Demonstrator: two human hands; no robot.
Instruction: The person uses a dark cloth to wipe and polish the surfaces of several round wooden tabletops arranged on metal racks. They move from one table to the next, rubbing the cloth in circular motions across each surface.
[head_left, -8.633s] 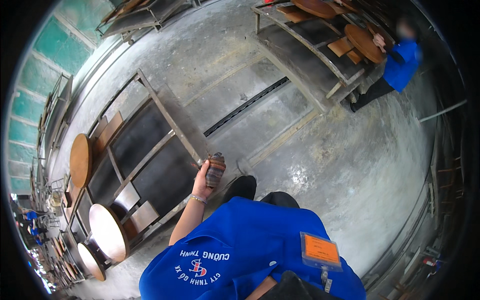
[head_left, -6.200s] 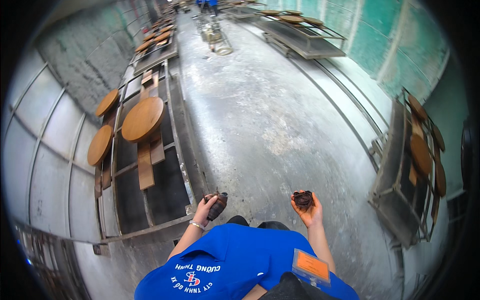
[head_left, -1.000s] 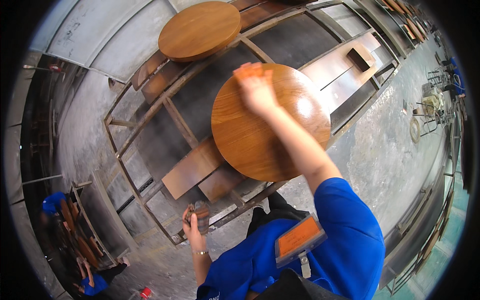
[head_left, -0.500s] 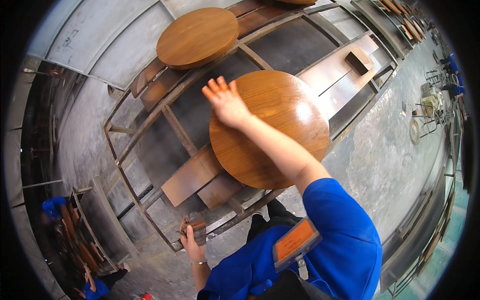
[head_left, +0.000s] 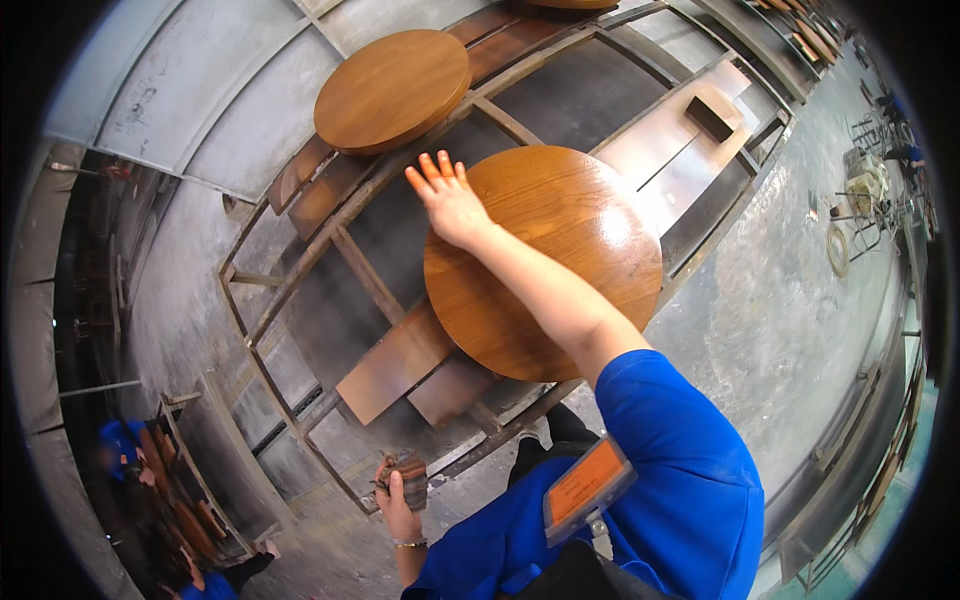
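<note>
1. Right hand [head_left: 448, 196]: arm stretched forward, palm down, fingers spread and laid flat at the upper-left edge of the tabletop. Holds nothing.
2. Tabletop [head_left: 560, 270]: round, glossy brown wood, grain visible. Lies flat on the rack, just ahead of the person, under the right hand.
3. Left hand [head_left: 398, 505]: held low, close to the body, fingers wrapped around a block; a bracelet sits at the wrist.
4. Block [head_left: 405, 473]: small, dark, brownish, gripped in the left hand near the rack's near edge. Its make cannot be told.
5. Rack [head_left: 300, 285]: grey metal frame of bars, set on the concrete floor [head_left: 790, 300]; carries all the wooden pieces.
6. Second tabletop [head_left: 392, 88]: round, same brown wood, matt, lying on the rack beyond and left of the first, well apart from it.
7. Planks [head_left: 395, 362]: two flat brown boards on the rack, partly tucked under the near-left edge of the tabletop.
8. Other person [head_left: 125, 450]: in blue, far lower left, blurred.
</note>
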